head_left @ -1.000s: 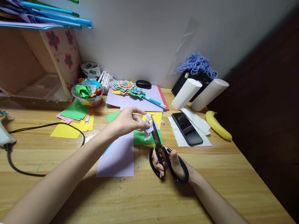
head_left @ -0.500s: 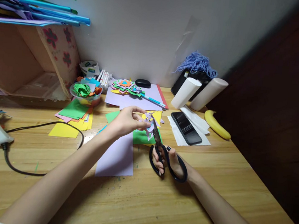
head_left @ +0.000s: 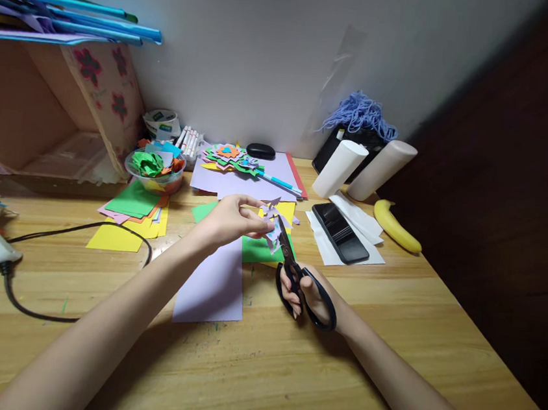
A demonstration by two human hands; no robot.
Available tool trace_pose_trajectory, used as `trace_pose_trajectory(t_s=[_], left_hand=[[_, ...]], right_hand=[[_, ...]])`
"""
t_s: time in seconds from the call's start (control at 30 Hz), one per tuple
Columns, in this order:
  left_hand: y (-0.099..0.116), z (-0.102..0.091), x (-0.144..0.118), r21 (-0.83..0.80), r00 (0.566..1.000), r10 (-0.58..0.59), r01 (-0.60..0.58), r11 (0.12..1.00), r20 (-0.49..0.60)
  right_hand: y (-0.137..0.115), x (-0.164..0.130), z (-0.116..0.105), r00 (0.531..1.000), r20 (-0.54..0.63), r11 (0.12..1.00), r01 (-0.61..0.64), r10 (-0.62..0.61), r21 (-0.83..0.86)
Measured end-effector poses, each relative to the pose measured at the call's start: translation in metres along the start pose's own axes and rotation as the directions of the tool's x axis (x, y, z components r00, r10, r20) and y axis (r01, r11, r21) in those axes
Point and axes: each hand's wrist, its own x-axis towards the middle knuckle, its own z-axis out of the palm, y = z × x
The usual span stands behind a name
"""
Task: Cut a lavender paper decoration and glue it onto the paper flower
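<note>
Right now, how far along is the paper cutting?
Done: a stack of finished cut-outs lies by the wall. In hand: the left hand pinches a lilac cut-out while the right hand works black scissors into it. Left: uncut lilac sheet and coloured sheets on the table.

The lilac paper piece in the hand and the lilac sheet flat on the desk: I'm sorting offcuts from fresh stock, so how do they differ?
The small lilac paper cutout is jagged and spiky; the large lilac paper sheet is a plain rectangle with straight edges. The cutout is pinched in the left hand above the wooden desk, with the black-handled scissors in the right hand at it; the sheet lies flat, untouched. Both share the pale lilac colour.
</note>
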Motion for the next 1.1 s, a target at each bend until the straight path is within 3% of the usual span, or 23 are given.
trace_pose_trajectory(t_s=[0.83,1.1], left_hand=[[-0.0006,-0.0049,0.0005,0.051,0.998,0.025,-0.028,0.998,0.059],[-0.0005,0.0010,-0.0016,-0.006,0.990,-0.052,0.053,0.999,0.128]], right_hand=[[0.0017,-0.0015,-0.0013,0.998,-0.027,0.994,0.060,-0.063,-0.095],[-0.0015,-0.0023,0.0009,0.995,-0.060,0.989,0.068,-0.077,-0.132]])
